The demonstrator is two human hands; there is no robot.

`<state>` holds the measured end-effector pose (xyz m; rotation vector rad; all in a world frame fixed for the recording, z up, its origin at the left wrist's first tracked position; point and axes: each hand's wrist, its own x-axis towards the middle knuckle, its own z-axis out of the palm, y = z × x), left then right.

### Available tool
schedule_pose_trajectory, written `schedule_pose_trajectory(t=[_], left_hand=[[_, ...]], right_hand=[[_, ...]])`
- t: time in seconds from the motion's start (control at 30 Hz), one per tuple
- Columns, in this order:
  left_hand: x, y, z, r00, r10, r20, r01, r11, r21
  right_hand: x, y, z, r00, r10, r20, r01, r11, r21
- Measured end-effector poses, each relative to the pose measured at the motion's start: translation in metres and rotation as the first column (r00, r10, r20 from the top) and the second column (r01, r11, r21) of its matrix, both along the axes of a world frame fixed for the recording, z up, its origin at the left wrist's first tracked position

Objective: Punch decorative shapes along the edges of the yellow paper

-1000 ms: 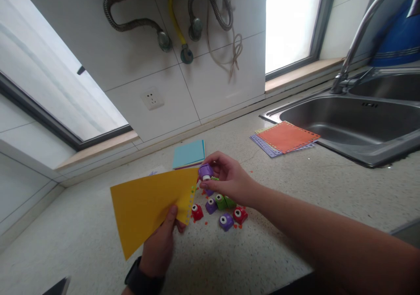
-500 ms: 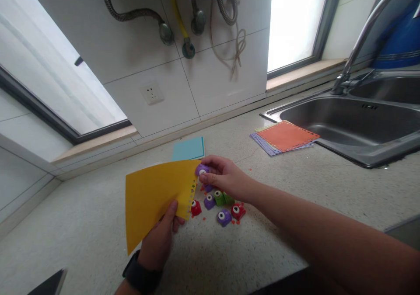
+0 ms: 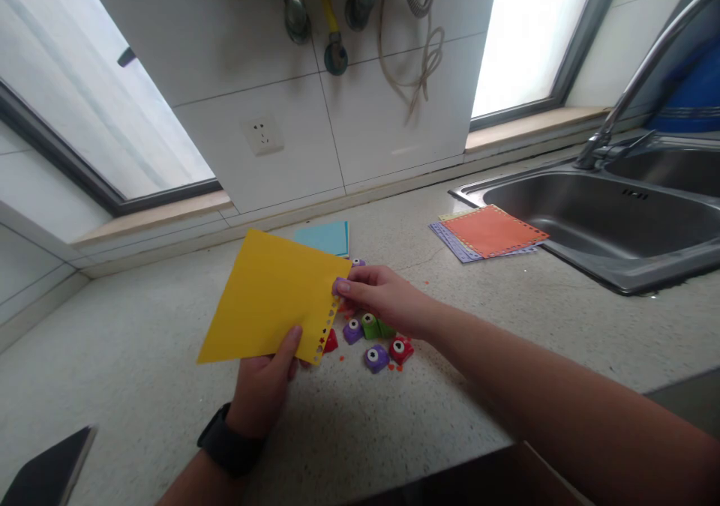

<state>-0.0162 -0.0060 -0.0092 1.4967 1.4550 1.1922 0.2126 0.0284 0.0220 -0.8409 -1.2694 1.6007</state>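
Holding a square sheet of yellow paper [image 3: 273, 296] up off the speckled stone counter [image 3: 506, 318], the left hand [image 3: 264, 386] pinches the sheet's lower corner between thumb and fingers, which keeps the punched edge turned toward the other hand. That edge, on the side nearest the sink, already carries a row of small cut-out shapes. The right hand [image 3: 379, 300] is closed around a small purple paper punch [image 3: 340, 286], its fingertips pressed together on it where the punch meets that edge (most of the punch is hidden behind the paper and fingers, so how far the sheet sits in its slot cannot be told). Just below the sheet's punched edge, a cluster of little red, purple and green punches [image 3: 374, 341] rests on the counter among coloured paper crumbs. Beyond the sheet lies a light-blue paper stack [image 3: 326, 238]; well to its right, by the steel sink [image 3: 596, 214], sits an orange-topped pile of punched sheets [image 3: 489, 232].
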Motion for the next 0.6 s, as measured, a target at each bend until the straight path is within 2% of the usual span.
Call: schedule_pose_trajectory(t=[0.4,0.6], left_hand=[[-0.0045,0.0006,-0.0077,0.99,-0.063,0.124,0.065,0.998,-0.013],[-0.0013,-0.001,-0.0018,0.989,-0.072,0.133,0.074,0.997,-0.014]], right_hand=[[-0.0017,0.0028,-0.0041,1.0,0.0,-0.009,0.0,1.0,0.009],[-0.0027,0.004,-0.0074,1.0,-0.013,0.007,0.013,1.0,0.018]])
